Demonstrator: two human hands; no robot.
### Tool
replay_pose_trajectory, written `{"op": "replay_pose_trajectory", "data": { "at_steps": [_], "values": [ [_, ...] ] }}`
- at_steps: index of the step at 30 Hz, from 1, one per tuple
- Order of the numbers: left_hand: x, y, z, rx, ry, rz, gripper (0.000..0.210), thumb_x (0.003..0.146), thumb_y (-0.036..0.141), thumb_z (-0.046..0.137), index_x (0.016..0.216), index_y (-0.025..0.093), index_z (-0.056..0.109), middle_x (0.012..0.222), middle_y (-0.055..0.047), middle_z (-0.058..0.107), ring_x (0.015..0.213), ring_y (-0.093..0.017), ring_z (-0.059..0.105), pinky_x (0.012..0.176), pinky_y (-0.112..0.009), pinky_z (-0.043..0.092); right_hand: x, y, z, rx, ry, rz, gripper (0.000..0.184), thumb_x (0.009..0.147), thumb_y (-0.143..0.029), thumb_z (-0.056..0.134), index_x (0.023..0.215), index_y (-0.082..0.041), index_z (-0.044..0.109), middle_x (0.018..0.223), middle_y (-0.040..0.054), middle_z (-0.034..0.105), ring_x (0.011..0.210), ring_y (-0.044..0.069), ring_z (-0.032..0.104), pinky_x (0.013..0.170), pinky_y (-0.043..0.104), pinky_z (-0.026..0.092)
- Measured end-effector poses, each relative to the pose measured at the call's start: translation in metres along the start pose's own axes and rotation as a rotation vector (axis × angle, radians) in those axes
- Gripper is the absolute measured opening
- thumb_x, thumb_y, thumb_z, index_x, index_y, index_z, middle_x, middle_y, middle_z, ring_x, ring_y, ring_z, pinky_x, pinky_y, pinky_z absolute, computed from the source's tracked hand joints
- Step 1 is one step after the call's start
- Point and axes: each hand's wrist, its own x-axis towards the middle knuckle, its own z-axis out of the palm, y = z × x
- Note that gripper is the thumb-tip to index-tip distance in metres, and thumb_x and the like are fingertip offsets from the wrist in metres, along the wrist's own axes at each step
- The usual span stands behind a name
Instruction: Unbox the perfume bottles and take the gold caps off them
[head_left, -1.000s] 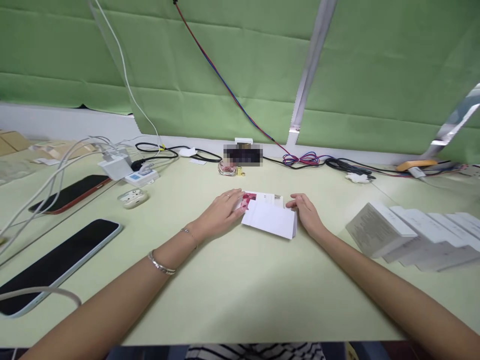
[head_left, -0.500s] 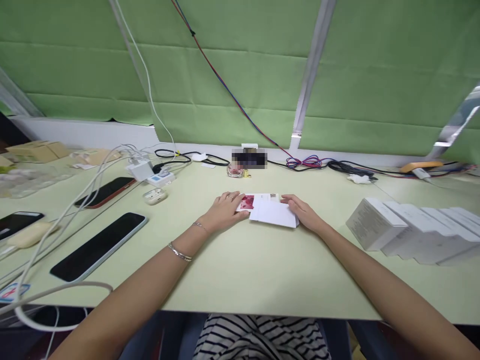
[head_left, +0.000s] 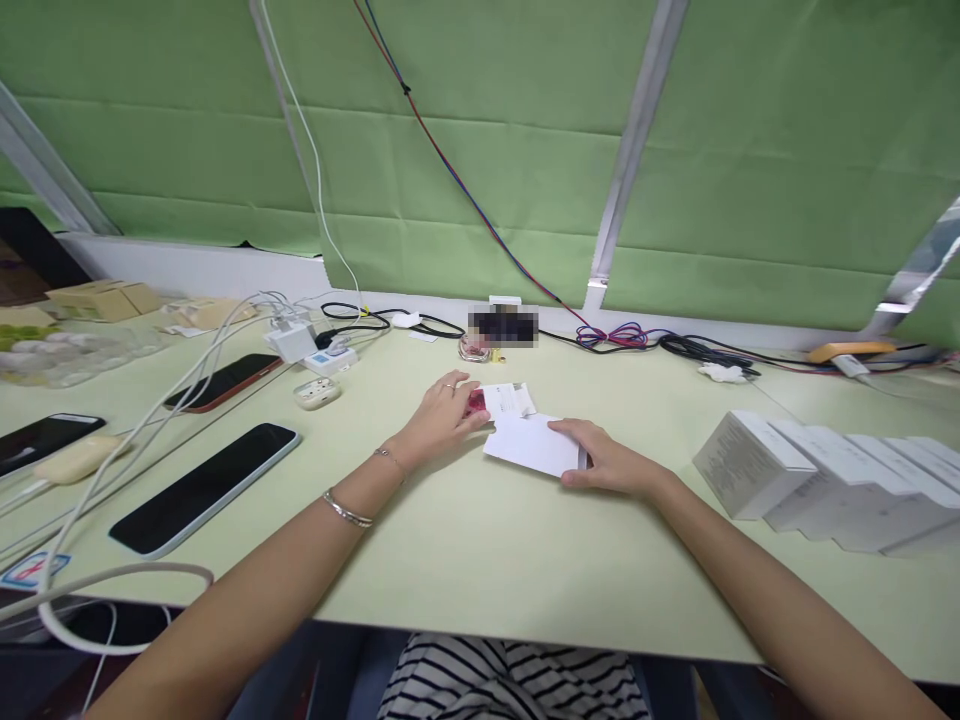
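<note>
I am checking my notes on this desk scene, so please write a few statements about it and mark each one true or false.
1. The right hand rests on the white folded card. True.
2. The left hand holds a phone. False: it touches the small red and white card.
3. The white boxes stand to the person's right. True.
4. The black phone lies screen up, to the person's right. False: it lies to the left.
5. The left wrist is bare. False: it wears a bracelet.
</note>
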Motion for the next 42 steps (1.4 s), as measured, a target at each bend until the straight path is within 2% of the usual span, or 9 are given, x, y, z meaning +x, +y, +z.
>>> {"op": "replay_pose_trajectory", "data": {
  "at_steps": [4,6,9,13,19,24,33,38,42],
  "values": [
    [-0.002,0.021,-0.003,-0.144,-0.124,0.355,0.053,0.086,0.052,0.035,0.127,0.019,0.039,0.132,-0.010,0.043,0.127,-0.024,0.029,0.105,-0.040,0.024,0.003,-0.005,0.005,0.002,0.039,-0.084,0.066,0.077,-0.058,0.047,0.132,-0.025,0.036,0.134,0.0091,0.042,0.123,0.028,0.036,0.099,0.047,0.032],
    [-0.004,0.031,0.000,-0.138,-0.210,0.402,0.065,0.081,0.060,0.039,0.132,0.021,0.035,0.137,-0.008,0.038,0.129,-0.025,0.027,0.107,-0.041,0.021,0.005,-0.006,0.008,0.016,0.083,-0.106,0.057,0.084,-0.056,0.037,0.130,-0.024,0.039,0.131,0.0085,0.045,0.122,0.025,0.038,0.100,0.045,0.032],
    [-0.007,0.036,0.005,-0.097,-0.267,0.350,0.078,0.075,0.068,0.039,0.135,0.019,0.029,0.143,-0.011,0.029,0.131,-0.028,0.024,0.107,-0.043,0.018,0.009,-0.002,0.012,0.020,0.192,-0.032,0.052,0.089,-0.051,0.024,0.130,-0.021,0.038,0.130,0.0090,0.046,0.120,0.023,0.040,0.100,0.044,0.031],
    [-0.005,0.028,0.008,-0.092,-0.237,0.274,0.075,0.079,0.066,0.033,0.136,0.018,0.028,0.142,-0.012,0.030,0.130,-0.028,0.024,0.106,-0.043,0.018,0.012,0.007,0.014,-0.016,0.246,0.051,0.050,0.090,-0.050,0.022,0.127,-0.022,0.042,0.126,0.0080,0.051,0.118,0.023,0.042,0.100,0.045,0.031],
    [-0.001,0.020,0.009,-0.099,-0.189,0.247,0.063,0.085,0.058,0.028,0.133,0.017,0.032,0.135,-0.011,0.040,0.124,-0.027,0.033,0.101,-0.042,0.026,0.008,0.005,0.010,-0.051,0.245,-0.071,0.052,0.088,-0.051,0.026,0.132,-0.023,0.034,0.134,0.0080,0.041,0.125,0.024,0.034,0.102,0.046,0.027],
    [-0.001,0.020,0.013,-0.080,-0.188,0.228,0.063,0.085,0.059,0.028,0.133,0.018,0.030,0.137,-0.010,0.037,0.126,-0.028,0.031,0.102,-0.043,0.024,0.007,-0.012,0.015,-0.134,0.163,-0.134,0.064,0.078,-0.052,0.049,0.132,-0.022,0.033,0.135,0.0104,0.039,0.125,0.027,0.032,0.102,0.047,0.025],
    [0.003,0.006,0.020,-0.048,-0.170,0.058,0.058,0.089,0.054,0.019,0.133,0.018,0.032,0.141,-0.007,0.034,0.131,-0.024,0.025,0.105,-0.045,0.018,0.002,-0.003,-0.002,-0.064,0.017,-0.148,0.038,0.076,-0.026,0.051,0.114,-0.023,0.049,0.119,0.0061,0.051,0.114,0.024,0.040,0.097,0.043,0.032],
    [0.000,0.015,0.010,-0.153,-0.162,0.155,0.059,0.089,0.053,0.022,0.129,0.013,0.040,0.141,-0.009,0.033,0.132,-0.023,0.022,0.108,-0.040,0.018,0.001,0.003,-0.003,0.069,0.088,-0.119,0.036,0.086,-0.040,0.040,0.117,-0.023,0.047,0.119,0.0068,0.050,0.113,0.022,0.042,0.097,0.041,0.033],
    [-0.005,0.027,0.003,-0.299,-0.266,0.207,0.061,0.087,0.056,0.026,0.134,0.016,0.033,0.140,-0.008,0.035,0.125,-0.023,0.035,0.102,-0.035,0.029,0.004,0.003,0.001,0.084,0.107,-0.070,0.047,0.086,-0.049,0.036,0.124,-0.022,0.041,0.126,0.0081,0.045,0.117,0.023,0.040,0.100,0.043,0.030]
  ]
}}
